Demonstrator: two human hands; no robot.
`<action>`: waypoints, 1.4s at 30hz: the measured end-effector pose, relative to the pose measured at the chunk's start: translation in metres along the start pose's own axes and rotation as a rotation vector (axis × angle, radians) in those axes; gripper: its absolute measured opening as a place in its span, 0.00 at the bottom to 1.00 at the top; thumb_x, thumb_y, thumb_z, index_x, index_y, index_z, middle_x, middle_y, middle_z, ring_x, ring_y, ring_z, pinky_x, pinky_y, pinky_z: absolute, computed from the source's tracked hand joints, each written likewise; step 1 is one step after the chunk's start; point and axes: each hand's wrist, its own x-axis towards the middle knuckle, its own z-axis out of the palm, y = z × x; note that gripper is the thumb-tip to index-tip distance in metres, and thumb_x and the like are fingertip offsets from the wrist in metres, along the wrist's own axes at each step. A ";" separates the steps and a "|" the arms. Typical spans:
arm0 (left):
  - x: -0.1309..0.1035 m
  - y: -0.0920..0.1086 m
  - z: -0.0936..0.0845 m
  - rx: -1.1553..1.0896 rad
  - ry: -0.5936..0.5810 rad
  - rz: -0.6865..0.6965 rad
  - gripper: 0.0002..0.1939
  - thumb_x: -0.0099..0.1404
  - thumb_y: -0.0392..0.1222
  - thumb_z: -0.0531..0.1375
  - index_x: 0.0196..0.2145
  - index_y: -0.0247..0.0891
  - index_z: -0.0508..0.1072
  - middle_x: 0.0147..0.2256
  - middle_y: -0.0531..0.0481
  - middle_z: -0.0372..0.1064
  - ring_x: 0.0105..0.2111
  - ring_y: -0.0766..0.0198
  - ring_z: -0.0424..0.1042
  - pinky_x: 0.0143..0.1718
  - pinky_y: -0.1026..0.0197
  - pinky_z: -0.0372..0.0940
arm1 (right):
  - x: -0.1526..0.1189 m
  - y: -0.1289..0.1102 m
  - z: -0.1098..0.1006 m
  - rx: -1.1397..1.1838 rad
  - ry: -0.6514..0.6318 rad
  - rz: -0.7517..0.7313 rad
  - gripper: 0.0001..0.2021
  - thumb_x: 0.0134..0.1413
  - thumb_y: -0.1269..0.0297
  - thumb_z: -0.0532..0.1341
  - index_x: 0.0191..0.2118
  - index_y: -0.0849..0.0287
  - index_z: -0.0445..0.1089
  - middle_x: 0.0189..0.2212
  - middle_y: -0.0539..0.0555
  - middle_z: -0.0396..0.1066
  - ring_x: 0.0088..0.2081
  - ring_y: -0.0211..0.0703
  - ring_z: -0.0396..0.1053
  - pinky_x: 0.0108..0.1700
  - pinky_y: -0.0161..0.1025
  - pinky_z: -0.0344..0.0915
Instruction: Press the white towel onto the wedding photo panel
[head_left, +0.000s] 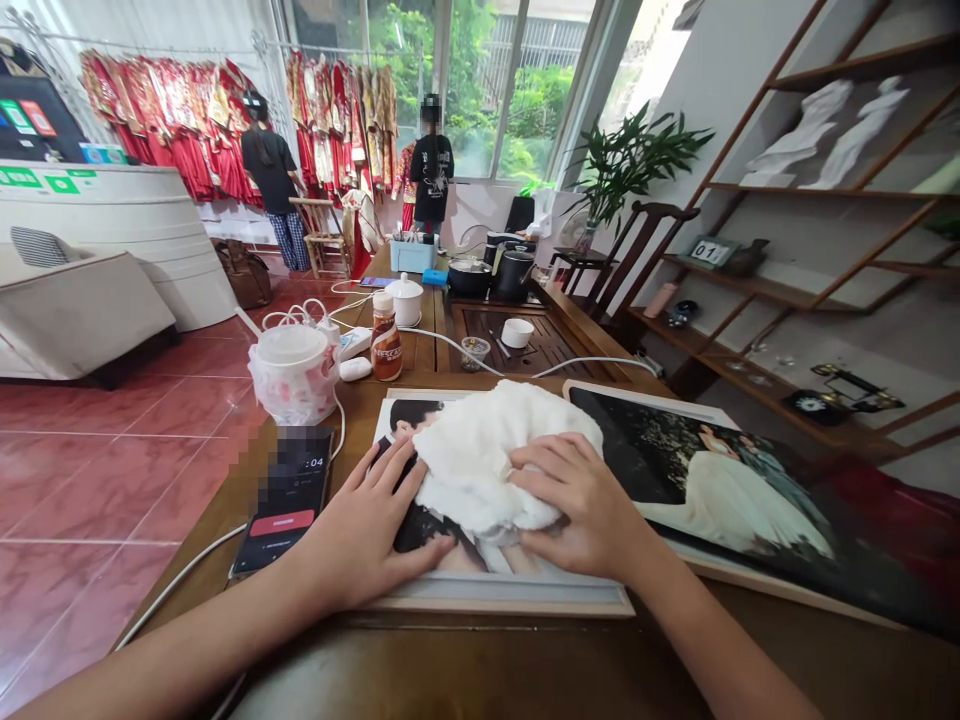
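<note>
Right hand [581, 505] fingers curled, gripping white cloth [487, 450] bunched just beyond them. Left hand [367, 525] fingers splayed flat, pinning framed photo [495, 590]; frame's long axis runs left-right beneath both palms.

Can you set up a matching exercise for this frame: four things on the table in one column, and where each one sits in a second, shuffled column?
Things
1. white cloth
2. phone
3. coffee bottle
4. second photo

Places
A. to the right of the framed photo, lying flat
B. standing upright further back on the table, near the white lidded pot
C. bunched on the framed photo, under the right hand
D. just left of the left hand, screen up

Pairs: 1-C, 2-D, 3-B, 4-A
</note>
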 end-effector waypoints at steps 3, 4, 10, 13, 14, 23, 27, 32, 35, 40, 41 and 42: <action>-0.001 -0.003 0.002 0.015 -0.024 0.024 0.41 0.66 0.57 0.58 0.69 0.37 0.49 0.68 0.41 0.43 0.67 0.44 0.41 0.66 0.42 0.43 | 0.000 -0.009 0.003 0.069 -0.016 -0.050 0.14 0.43 0.64 0.65 0.38 0.58 0.67 0.42 0.55 0.72 0.43 0.51 0.66 0.48 0.50 0.56; -0.002 -0.005 0.003 0.019 -0.034 0.035 0.43 0.64 0.56 0.60 0.69 0.36 0.49 0.68 0.41 0.43 0.67 0.44 0.40 0.66 0.43 0.42 | -0.001 -0.011 0.004 0.093 -0.024 -0.064 0.14 0.42 0.64 0.65 0.39 0.57 0.67 0.42 0.55 0.72 0.43 0.51 0.66 0.48 0.49 0.56; -0.003 -0.004 0.002 0.009 0.003 0.028 0.40 0.66 0.57 0.57 0.68 0.36 0.51 0.68 0.42 0.42 0.68 0.44 0.39 0.66 0.42 0.43 | -0.001 -0.003 0.002 0.043 -0.014 -0.037 0.14 0.45 0.65 0.65 0.40 0.58 0.68 0.44 0.56 0.72 0.46 0.52 0.66 0.49 0.49 0.57; -0.001 -0.002 0.001 0.001 -0.002 0.007 0.38 0.69 0.58 0.54 0.69 0.37 0.50 0.68 0.42 0.42 0.67 0.44 0.41 0.66 0.42 0.43 | -0.001 -0.002 0.001 0.027 0.005 -0.017 0.13 0.45 0.65 0.65 0.40 0.58 0.68 0.44 0.57 0.72 0.46 0.52 0.66 0.50 0.50 0.57; -0.001 -0.002 0.001 0.001 -0.010 0.011 0.39 0.68 0.58 0.55 0.69 0.36 0.49 0.68 0.41 0.42 0.67 0.44 0.41 0.66 0.42 0.43 | -0.001 -0.004 0.001 0.049 0.006 -0.034 0.14 0.44 0.65 0.65 0.40 0.58 0.68 0.43 0.57 0.72 0.45 0.52 0.66 0.50 0.50 0.57; -0.004 -0.003 0.001 0.009 -0.039 0.009 0.41 0.67 0.58 0.56 0.68 0.34 0.50 0.69 0.39 0.38 0.68 0.45 0.37 0.66 0.42 0.42 | 0.001 -0.004 0.000 0.065 -0.005 -0.029 0.14 0.43 0.66 0.65 0.40 0.57 0.68 0.43 0.56 0.72 0.45 0.51 0.66 0.49 0.49 0.58; -0.003 -0.001 -0.001 0.002 -0.030 0.001 0.39 0.69 0.58 0.54 0.69 0.35 0.48 0.68 0.40 0.43 0.68 0.46 0.40 0.66 0.42 0.41 | 0.000 -0.004 0.001 0.045 0.012 -0.018 0.14 0.43 0.65 0.64 0.40 0.58 0.68 0.43 0.56 0.72 0.45 0.52 0.66 0.50 0.50 0.58; -0.003 -0.006 0.004 0.017 -0.077 0.046 0.46 0.62 0.55 0.61 0.70 0.35 0.46 0.69 0.39 0.41 0.68 0.44 0.37 0.66 0.42 0.41 | 0.001 -0.014 0.003 0.127 -0.009 -0.085 0.14 0.42 0.64 0.63 0.39 0.57 0.67 0.42 0.55 0.72 0.44 0.50 0.67 0.49 0.48 0.58; -0.003 -0.004 0.002 0.010 -0.037 0.027 0.43 0.65 0.57 0.58 0.69 0.35 0.47 0.69 0.40 0.39 0.68 0.44 0.37 0.66 0.43 0.42 | 0.001 -0.007 0.000 0.072 0.004 -0.044 0.13 0.44 0.64 0.64 0.39 0.56 0.68 0.42 0.55 0.73 0.45 0.50 0.67 0.49 0.48 0.58; -0.002 0.000 -0.001 -0.009 0.010 0.012 0.38 0.68 0.58 0.55 0.69 0.39 0.49 0.68 0.42 0.43 0.67 0.44 0.42 0.65 0.42 0.44 | 0.000 -0.003 0.000 0.020 0.014 -0.009 0.13 0.45 0.64 0.65 0.40 0.57 0.68 0.44 0.57 0.73 0.45 0.52 0.67 0.49 0.50 0.59; -0.002 -0.001 0.000 -0.009 0.007 0.020 0.39 0.67 0.57 0.56 0.69 0.39 0.50 0.68 0.43 0.45 0.67 0.44 0.43 0.65 0.41 0.44 | 0.000 -0.005 0.001 0.034 0.012 -0.030 0.13 0.44 0.64 0.65 0.40 0.57 0.68 0.44 0.57 0.73 0.45 0.52 0.68 0.49 0.50 0.59; -0.002 -0.002 0.001 -0.007 -0.002 0.028 0.40 0.66 0.56 0.58 0.68 0.40 0.50 0.68 0.43 0.46 0.67 0.44 0.44 0.65 0.41 0.43 | 0.000 -0.008 0.002 0.053 0.008 -0.052 0.14 0.44 0.63 0.64 0.40 0.57 0.68 0.44 0.56 0.73 0.45 0.52 0.68 0.49 0.50 0.59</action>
